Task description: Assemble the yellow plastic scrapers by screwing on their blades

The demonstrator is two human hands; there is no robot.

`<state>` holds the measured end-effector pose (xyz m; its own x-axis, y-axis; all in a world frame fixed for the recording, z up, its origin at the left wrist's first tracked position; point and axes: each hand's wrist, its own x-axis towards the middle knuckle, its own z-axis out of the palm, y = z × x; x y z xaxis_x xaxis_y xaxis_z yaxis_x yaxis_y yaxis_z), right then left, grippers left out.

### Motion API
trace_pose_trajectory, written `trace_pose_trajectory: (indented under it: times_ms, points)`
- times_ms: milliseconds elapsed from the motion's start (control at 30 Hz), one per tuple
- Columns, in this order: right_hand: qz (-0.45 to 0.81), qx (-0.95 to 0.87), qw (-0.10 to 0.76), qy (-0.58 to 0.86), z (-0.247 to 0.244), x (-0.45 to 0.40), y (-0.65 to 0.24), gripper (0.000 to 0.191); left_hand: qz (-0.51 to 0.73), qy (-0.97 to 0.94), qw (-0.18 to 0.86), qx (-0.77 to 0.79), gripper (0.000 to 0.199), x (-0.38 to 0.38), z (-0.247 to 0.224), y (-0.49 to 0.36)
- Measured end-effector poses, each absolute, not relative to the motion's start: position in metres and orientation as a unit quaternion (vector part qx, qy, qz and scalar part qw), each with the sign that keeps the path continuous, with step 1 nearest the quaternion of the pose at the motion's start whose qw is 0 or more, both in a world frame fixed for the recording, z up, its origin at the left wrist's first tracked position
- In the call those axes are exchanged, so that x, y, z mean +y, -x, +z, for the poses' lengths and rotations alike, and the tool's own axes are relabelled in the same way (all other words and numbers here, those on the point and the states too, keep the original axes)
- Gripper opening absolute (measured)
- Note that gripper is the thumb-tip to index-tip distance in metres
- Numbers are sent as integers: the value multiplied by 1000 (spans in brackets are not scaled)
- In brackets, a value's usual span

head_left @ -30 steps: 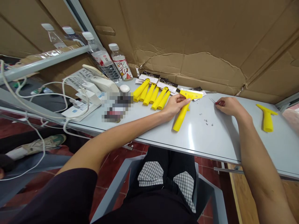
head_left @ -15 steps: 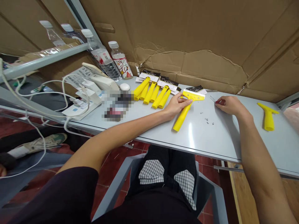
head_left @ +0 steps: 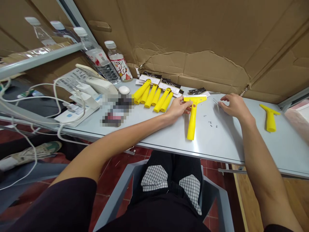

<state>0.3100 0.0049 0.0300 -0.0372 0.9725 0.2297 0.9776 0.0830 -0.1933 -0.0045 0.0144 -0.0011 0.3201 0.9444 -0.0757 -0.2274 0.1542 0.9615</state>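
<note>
A yellow scraper (head_left: 191,124) with a T-shaped head and a pale strip along its top edge is in my left hand (head_left: 178,110). My left fingers close on the left end of the head, and the handle points toward me. My right hand (head_left: 233,104) is at the table to the right, its thumb and fingers apart. Close to its fingertips is a thin metal piece (head_left: 215,101), too small to name exactly. Several small screws (head_left: 210,122) lie scattered on the table between the scraper and my right forearm.
Several yellow scrapers (head_left: 151,96) lie with black-and-white cards (head_left: 170,86) at the back. Another yellow scraper head (head_left: 270,120) stands at right. Bottles (head_left: 120,64), white cables and boxes (head_left: 83,100) occupy the left. Cardboard (head_left: 193,38) walls the back of the white table (head_left: 231,146).
My left hand has turned the scraper so its handle points more straight toward me. The fingers of my right hand have spread apart beside the thin metal piece. The view has shifted slightly.
</note>
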Motion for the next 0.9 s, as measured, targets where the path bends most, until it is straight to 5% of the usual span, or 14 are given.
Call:
trace_pose_trajectory:
  times_ms: [100,200,367,633,900]
  points:
    - [43,-715,274,641,41,-9,-277,29,443,-478,665,365,11,14,0,5]
    - [270,-668,354,596,48,-22,-237,39,442,-487,669,347,12,14,1,7]
    - [486,-625,309,528,41,-33,-193,51,464,-480,666,332,14,12,6,9]
    - [500,-601,345,520,33,-28,-203,43,431,-543,618,371,19,27,26,26]
    - [410,-531,526,522,48,-8,-265,28,495,-669,373,410,17,77,41,41]
